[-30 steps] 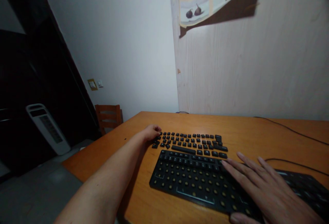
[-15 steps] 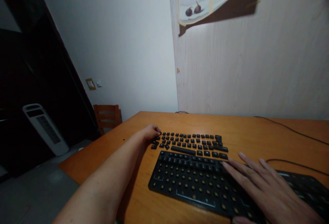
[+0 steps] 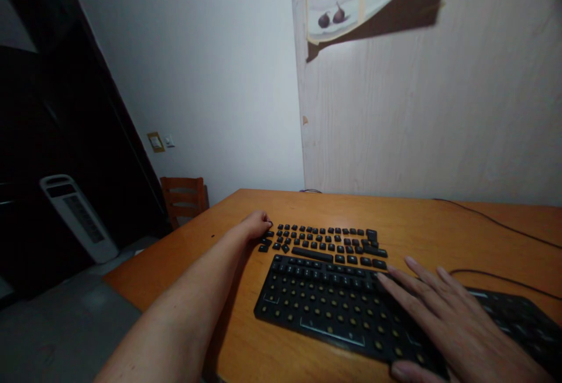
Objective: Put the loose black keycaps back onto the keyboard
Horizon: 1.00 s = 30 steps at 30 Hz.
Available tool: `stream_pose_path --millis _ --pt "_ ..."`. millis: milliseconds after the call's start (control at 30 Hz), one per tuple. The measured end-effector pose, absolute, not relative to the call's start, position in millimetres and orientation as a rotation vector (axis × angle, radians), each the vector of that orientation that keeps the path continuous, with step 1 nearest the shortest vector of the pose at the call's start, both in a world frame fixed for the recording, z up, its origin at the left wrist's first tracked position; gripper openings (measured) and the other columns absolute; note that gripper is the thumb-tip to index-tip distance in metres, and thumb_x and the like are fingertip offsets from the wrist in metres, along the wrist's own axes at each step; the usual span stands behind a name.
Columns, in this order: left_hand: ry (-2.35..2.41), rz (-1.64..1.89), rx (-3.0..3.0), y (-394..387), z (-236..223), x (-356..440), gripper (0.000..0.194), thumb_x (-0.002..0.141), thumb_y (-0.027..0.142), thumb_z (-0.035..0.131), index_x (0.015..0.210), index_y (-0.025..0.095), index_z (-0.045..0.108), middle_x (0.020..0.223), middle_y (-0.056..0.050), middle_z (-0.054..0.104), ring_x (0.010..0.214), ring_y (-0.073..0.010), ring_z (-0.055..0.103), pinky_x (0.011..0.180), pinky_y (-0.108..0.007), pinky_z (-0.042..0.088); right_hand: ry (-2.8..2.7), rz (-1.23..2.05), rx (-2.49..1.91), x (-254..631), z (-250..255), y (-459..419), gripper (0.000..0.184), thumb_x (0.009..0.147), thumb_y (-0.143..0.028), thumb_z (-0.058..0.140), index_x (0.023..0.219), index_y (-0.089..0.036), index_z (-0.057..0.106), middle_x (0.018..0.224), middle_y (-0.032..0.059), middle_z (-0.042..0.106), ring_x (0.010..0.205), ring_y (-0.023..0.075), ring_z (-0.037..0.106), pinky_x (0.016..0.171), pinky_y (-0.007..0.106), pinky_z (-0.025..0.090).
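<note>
My left hand (image 3: 257, 224) reaches to the far left end of rows of loose black keycaps (image 3: 322, 239) on the table. Its thumb and fingers are pinched on a small black keycap (image 3: 270, 224). Just in front of the rows lies a black keyboard (image 3: 320, 301); its upper rows still carry keys, while bare yellowish stems show over the lower part. My right hand (image 3: 452, 318) rests open, fingers spread, over the keyboard's right end and hides part of it. A long spacebar keycap (image 3: 312, 254) lies among the loose caps.
Right of my right hand is a second black keyboard (image 3: 518, 318). A black cable (image 3: 504, 280) runs across the wooden table (image 3: 237, 336). A tiny dark piece (image 3: 213, 236) lies to the left. Beyond the left edge stand a wooden chair (image 3: 183, 198) and a white tower appliance (image 3: 81, 219).
My left hand has lifted slightly, and a keycap now shows at its fingertips. The right hand stays spread on the keyboard, shifted slightly left in view.
</note>
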<state>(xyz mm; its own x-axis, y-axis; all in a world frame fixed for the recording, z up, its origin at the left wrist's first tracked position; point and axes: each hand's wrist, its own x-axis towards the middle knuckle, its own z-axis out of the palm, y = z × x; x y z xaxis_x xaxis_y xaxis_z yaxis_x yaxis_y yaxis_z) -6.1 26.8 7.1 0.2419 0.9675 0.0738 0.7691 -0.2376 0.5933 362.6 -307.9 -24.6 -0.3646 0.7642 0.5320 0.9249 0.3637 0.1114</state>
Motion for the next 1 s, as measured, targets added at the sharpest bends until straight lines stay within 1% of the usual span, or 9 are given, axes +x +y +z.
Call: stream_pose_path --millis 133,267,367,533,633,700,800,900,1000 --pt "1.59 0.755 2.04 15.2 16.1 -3.5 0.009 0.079 0.017 0.065 0.072 0.013 0.062 0.059 -0.002 0.057 0.054 -0.0126 0.051 0.054 -0.024 0.038 -2.241 -0.539 -1.473 361.2 -21.7 -308.1 0.094 0.083 -0.066 0.064 0.162 -0.036 0.023 0.163 0.0048 0.035 0.143 0.0453 0.04 0.114 0.07 0.033" --pt "1.505 0.92 2.019 -11.4 33.6 0.1 0.004 0.08 0.016 0.065 0.081 0.014 0.063 0.073 -0.002 0.061 0.068 -0.0132 0.056 0.063 -0.023 0.044 -2.231 -0.553 -1.471 359.7 -18.7 -308.3 0.094 0.084 -0.066 0.064 0.162 -0.035 0.023 0.164 0.0055 0.033 0.144 0.0448 0.037 0.115 0.07 0.033" --pt "1.327 0.984 1.971 -41.8 44.1 0.7 0.005 0.08 0.017 0.065 0.084 0.014 0.064 0.078 -0.004 0.064 0.074 -0.0155 0.059 0.069 -0.027 0.049 -2.236 -0.569 -1.48 358.8 -17.1 -309.3 0.094 0.084 -0.067 0.063 0.162 -0.034 0.023 0.165 0.006 0.031 0.146 0.0442 0.035 0.114 0.07 0.034" --pt "1.169 0.884 2.062 -93.6 59.6 -2.7 0.012 0.079 0.019 0.068 0.09 0.013 0.069 0.089 -0.006 0.068 0.084 -0.0171 0.062 0.08 -0.029 0.051 -2.229 -0.555 -1.503 356.4 -14.5 -311.0 0.092 0.085 -0.066 0.062 0.162 -0.034 0.025 0.166 0.0058 0.03 0.147 0.0443 0.033 0.114 0.069 0.034" --pt "1.152 0.754 2.176 -117.5 69.4 -3.5 0.014 0.078 0.019 0.069 0.091 0.014 0.072 0.089 -0.005 0.067 0.083 -0.0169 0.062 0.08 -0.028 0.05 -2.216 -0.552 -1.501 354.8 -12.3 -311.0 0.091 0.085 -0.066 0.062 0.161 -0.033 0.028 0.164 0.0064 0.033 0.147 0.0441 0.033 0.114 0.069 0.035" --pt "1.124 0.685 2.283 -130.4 72.7 -2.9 0.016 0.079 0.024 0.071 0.092 0.016 0.074 0.09 -0.005 0.066 0.086 -0.0177 0.061 0.082 -0.029 0.05 -2.225 -0.552 -1.502 354.5 -10.6 -310.7 0.089 0.085 -0.067 0.062 0.16 -0.032 0.03 0.163 0.0068 0.035 0.147 0.0441 0.032 0.114 0.069 0.035" --pt "1.1 0.651 2.296 -145.7 69.3 -2.3 0.013 0.08 0.022 0.068 0.09 0.017 0.074 0.092 -0.005 0.065 0.087 -0.0184 0.06 0.082 -0.028 0.049 -2.232 -0.571 -1.51 355.0 -8.4 -310.4 0.087 0.085 -0.068 0.061 0.159 -0.03 0.034 0.163 0.0085 0.035 0.146 0.044 0.033 0.114 0.068 0.036" --pt "1.067 0.618 2.186 -155.0 58.1 -4.2 0.01 0.08 0.019 0.064 0.085 0.016 0.072 0.091 -0.006 0.065 0.086 -0.0186 0.06 0.078 -0.028 0.049 -2.233 -0.578 -1.517 355.7 -7.1 -310.5 0.085 0.085 -0.068 0.06 0.157 -0.029 0.039 0.163 0.0107 0.035 0.146 0.0432 0.034 0.114 0.067 0.036" --pt "1.072 0.641 2.081 -158.7 46.4 -7.8 0.009 0.078 0.018 0.065 0.083 0.015 0.072 0.09 -0.007 0.065 0.084 -0.0192 0.06 0.075 -0.029 0.049 -2.239 -0.557 -1.533 355.6 -6.9 -310.5 0.082 0.086 -0.068 0.06 0.156 -0.029 0.042 0.162 0.0116 0.037 0.147 0.042 0.033 0.114 0.066 0.036"
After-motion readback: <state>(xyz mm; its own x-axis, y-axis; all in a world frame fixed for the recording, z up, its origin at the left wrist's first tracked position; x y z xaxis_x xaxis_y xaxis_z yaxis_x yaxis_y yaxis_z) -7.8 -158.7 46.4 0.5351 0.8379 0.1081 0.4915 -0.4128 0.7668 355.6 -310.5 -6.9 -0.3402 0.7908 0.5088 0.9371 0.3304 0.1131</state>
